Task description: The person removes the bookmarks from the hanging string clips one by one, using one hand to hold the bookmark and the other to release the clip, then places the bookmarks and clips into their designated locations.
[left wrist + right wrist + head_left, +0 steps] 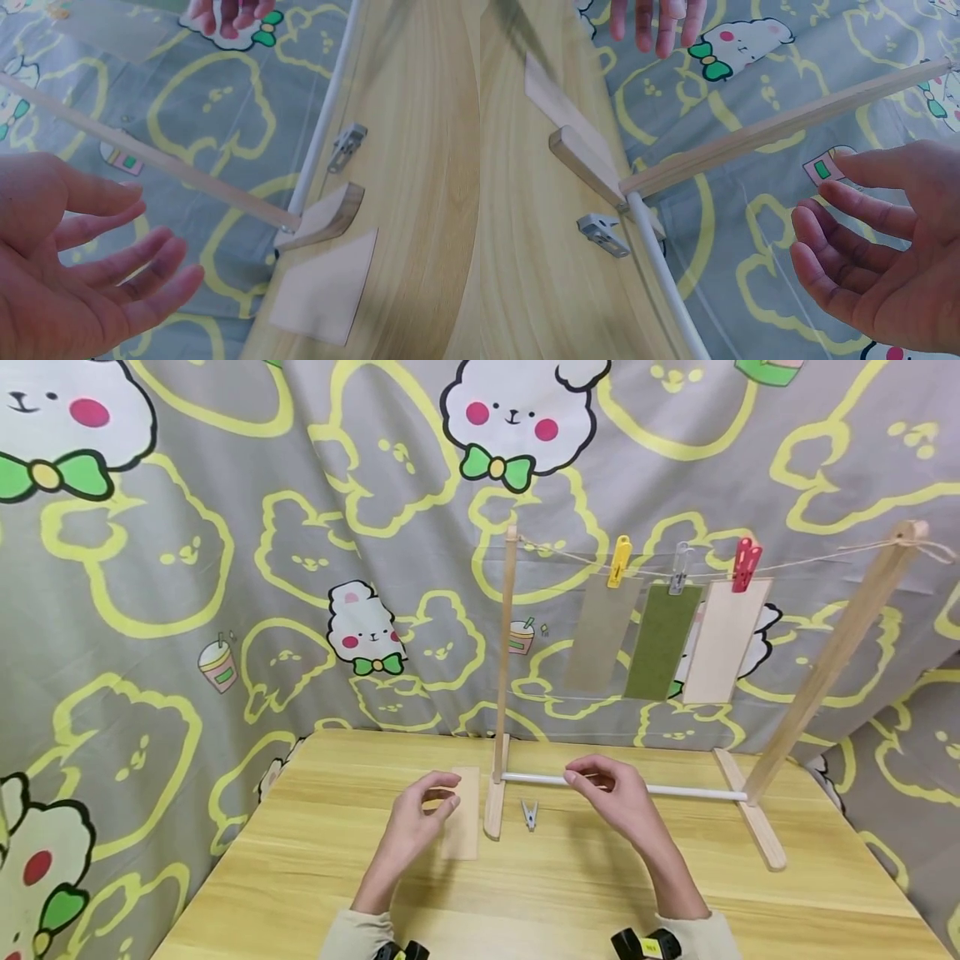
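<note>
My left hand (pixel 414 820) hovers above the table beside a beige rectangular strip (pixel 467 835), its fingers loosely bent with nothing between them. In the left wrist view the strip (pixel 326 289) lies flat, apart from the fingers. A grey clothespin (pixel 530 816) rests on the wood just right of the stand's left foot (pixel 492 814). My right hand (pixel 618 797) is raised near the white crossbar (pixel 682 791), fingers relaxed and holding nothing. The right wrist view shows a gap between its thumb and fingers. Whether it touches the bar is hard to tell, though it appears above it.
A string (pixel 806 560) spans two wooden posts. From it hang a taupe strip (pixel 600 635) under a yellow clothespin (pixel 619 562), a green strip (pixel 663 643) under a clear one (pixel 680 568), and a pale strip (pixel 727 643) under a red one (pixel 746 564). Behind hangs a patterned curtain (pixel 427 552).
</note>
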`<state>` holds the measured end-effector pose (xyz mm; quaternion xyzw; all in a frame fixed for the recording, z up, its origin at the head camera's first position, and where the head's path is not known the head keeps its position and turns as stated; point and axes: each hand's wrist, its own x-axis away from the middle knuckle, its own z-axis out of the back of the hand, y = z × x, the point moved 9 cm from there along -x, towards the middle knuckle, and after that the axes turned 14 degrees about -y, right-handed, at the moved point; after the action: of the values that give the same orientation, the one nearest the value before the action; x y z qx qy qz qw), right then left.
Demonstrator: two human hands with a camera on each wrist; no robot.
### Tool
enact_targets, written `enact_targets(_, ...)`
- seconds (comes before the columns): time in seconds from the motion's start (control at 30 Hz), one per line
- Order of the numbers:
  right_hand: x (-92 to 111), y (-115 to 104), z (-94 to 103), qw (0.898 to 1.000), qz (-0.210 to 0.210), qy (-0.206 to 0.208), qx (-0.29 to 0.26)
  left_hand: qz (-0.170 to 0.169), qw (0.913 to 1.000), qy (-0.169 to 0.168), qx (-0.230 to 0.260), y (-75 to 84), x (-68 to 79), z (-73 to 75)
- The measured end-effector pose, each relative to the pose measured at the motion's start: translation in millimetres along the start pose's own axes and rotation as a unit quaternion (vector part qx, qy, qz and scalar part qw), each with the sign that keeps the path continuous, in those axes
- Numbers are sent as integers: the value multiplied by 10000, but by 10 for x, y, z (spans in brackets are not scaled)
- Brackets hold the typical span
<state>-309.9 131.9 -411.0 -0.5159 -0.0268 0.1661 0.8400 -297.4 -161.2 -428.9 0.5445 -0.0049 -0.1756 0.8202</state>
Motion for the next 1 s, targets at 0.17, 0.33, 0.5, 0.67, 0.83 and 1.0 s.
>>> enact_targets(0.17,96,-29,-1,9997,152,119,-173,-72,9999,147,45,62,25,12)
enact_targets(0.33,203,-19,94,9990,119,365,-241,-181,9997,113,91,142,-4,-23)
enact_targets(0.5,263,-28,271,9980,140,514,-340,-250,9991,110,334,205,-13,-76)
enact_targets(0.67,301,-48,458,9976,256,547,-341,-367,9977,123,557,260,-11,-125)
enact_targets(0.83,395,-77,694,9941,450,909,-372,-638,9948,21,797,346,-50,-188)
enact_targets(1.0,464,-217,809,9901,876,1100,-2,-861,9919,-25,935,440,-117,-240)
